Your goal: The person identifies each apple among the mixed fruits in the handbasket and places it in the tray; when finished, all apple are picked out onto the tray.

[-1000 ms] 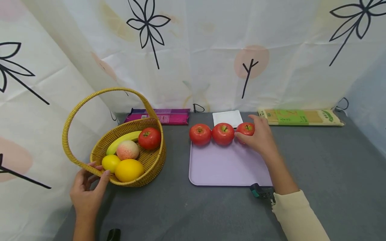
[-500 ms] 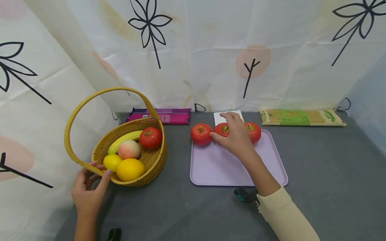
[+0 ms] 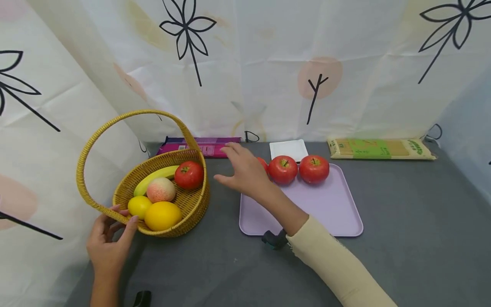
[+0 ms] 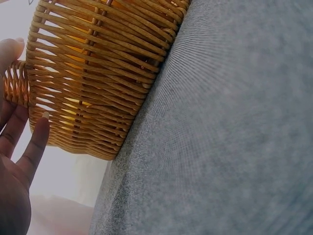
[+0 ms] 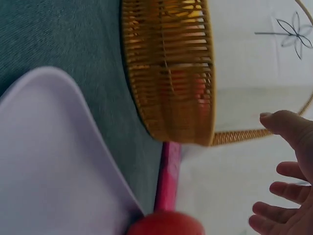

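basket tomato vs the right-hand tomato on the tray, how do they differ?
The basket tomato sits in the wicker basket among other fruit; the tray tomato sits on the flat lilac tray. The basket tomato touches a peach; the tray tomato stands in a row beside another tomato. Both are red, upright, stems up, similar size.

**No readable text in front of me**

Nothing here can be read. The flat magenta packet (image 3: 201,147) behind my basket (image 3: 168,200) carries a small pale label, too blurred to make out. The tan packet with the green band (image 3: 379,149) at the back right shows printing, also too small to read.
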`<control>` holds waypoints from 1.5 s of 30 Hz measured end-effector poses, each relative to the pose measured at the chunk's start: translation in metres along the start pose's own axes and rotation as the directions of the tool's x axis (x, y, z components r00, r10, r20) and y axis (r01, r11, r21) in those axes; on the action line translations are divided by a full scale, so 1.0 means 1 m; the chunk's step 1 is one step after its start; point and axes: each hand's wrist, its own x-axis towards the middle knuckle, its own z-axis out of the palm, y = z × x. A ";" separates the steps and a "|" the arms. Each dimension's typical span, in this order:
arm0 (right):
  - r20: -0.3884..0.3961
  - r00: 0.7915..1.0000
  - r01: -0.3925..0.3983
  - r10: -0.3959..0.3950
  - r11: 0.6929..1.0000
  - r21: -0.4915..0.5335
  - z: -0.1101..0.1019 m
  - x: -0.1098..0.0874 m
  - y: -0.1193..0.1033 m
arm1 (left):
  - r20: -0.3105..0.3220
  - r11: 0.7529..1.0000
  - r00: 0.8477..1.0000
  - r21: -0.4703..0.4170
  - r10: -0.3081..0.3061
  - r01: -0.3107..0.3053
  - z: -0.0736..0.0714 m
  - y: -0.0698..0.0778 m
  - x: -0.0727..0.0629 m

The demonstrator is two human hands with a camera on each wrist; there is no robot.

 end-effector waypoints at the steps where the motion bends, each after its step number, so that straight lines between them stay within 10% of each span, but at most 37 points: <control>1: 0.029 1.000 0.012 -0.012 1.000 0.002 0.003 0.005 -0.005 | -0.002 1.000 1.000 0.001 -0.004 0.004 0.000 0.000 0.000; 17: 0.266 0.954 0.198 -0.140 0.959 -0.205 0.066 0.051 -0.047 | -0.023 0.999 0.999 -0.029 0.032 -0.033 0.002 -0.002 0.000; 26: 0.392 0.920 0.069 -0.012 0.989 -0.132 0.075 0.062 -0.052 | -0.022 0.999 0.999 -0.026 0.029 -0.030 0.001 -0.001 -0.002; 45: 0.313 0.950 0.070 0.005 0.971 -0.229 0.092 0.071 -0.054 | 0.008 1.000 1.000 -0.010 0.017 -0.017 0.000 -0.003 -0.001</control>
